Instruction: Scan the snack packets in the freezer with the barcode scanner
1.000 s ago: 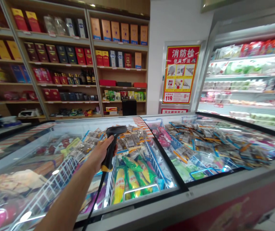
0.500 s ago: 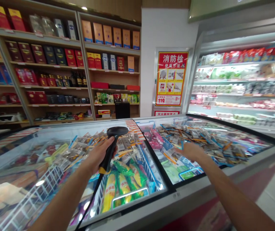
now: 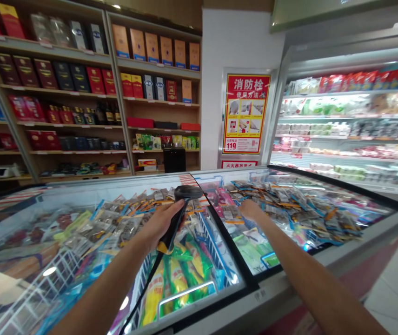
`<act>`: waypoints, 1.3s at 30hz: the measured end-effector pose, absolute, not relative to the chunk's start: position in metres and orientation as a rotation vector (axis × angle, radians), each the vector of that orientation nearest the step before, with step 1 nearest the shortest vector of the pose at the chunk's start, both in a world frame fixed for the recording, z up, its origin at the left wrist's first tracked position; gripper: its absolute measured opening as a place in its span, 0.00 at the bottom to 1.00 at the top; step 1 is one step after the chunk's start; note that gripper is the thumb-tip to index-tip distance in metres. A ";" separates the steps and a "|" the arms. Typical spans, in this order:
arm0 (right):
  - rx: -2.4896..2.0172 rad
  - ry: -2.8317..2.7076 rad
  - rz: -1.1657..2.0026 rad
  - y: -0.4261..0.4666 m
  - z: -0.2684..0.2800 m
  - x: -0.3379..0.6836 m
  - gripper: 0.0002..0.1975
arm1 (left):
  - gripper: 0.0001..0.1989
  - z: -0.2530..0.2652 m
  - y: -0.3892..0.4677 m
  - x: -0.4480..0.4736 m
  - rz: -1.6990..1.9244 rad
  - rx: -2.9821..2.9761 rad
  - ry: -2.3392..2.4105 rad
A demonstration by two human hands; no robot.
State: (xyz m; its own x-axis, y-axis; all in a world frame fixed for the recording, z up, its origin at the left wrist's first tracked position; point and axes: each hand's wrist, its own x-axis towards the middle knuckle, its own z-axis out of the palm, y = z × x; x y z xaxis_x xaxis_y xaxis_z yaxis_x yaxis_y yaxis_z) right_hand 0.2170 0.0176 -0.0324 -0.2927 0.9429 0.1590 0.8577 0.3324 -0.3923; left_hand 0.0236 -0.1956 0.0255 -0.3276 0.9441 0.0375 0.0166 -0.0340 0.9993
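Note:
My left hand (image 3: pixel 167 219) is closed around the handle of a black handheld barcode scanner (image 3: pixel 188 192) with a yellow-and-black grip end. Its cable hangs down toward me, and its head points right. My right hand (image 3: pixel 250 210) is closed at the edge of a small packet (image 3: pixel 231 214) with a white label and orange trim, just right of the scanner head. The fingertips are partly hidden. Below and around both hands are similar flat packets (image 3: pixel 289 200), heaped on the glass-topped chest freezer (image 3: pixel 255 295).
Green-and-yellow ice pops (image 3: pixel 178 274) lie in a white wire basket (image 3: pixel 42 288) inside the freezer. A dark frame bar (image 3: pixel 225 232) divides the top. Behind stand shelves of boxes (image 3: pixel 164 69), a red fire-hydrant sign (image 3: pixel 246 114) and a lit open refrigerator (image 3: pixel 352 118).
My left hand has moved right with the scanner. My right hand has moved left with the packet, so the two are closer together. The view has shifted slightly.

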 end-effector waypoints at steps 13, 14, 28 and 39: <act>-1.027 -1.674 0.988 0.033 -0.040 0.206 0.15 | 0.19 0.016 -0.202 0.028 1.433 1.011 1.306; -0.975 -1.624 1.048 0.033 -0.041 0.208 0.15 | 0.19 0.016 -0.203 0.029 1.426 1.008 1.298; -0.837 -1.504 1.213 0.032 -0.048 0.209 0.19 | 0.15 0.019 -0.207 0.036 1.451 0.900 1.209; -0.879 -1.516 1.111 0.019 -0.040 0.198 0.19 | 0.18 0.023 -0.216 0.005 1.640 0.950 1.344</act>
State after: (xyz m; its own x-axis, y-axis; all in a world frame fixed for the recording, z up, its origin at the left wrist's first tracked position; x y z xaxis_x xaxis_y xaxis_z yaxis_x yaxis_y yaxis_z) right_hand 0.1976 0.0189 -0.0403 -0.2172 0.9277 0.3035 -0.0099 0.3088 -0.9511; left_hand 0.0049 -0.2157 0.0227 -0.4021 0.9134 0.0639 -0.1166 -0.1203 0.9859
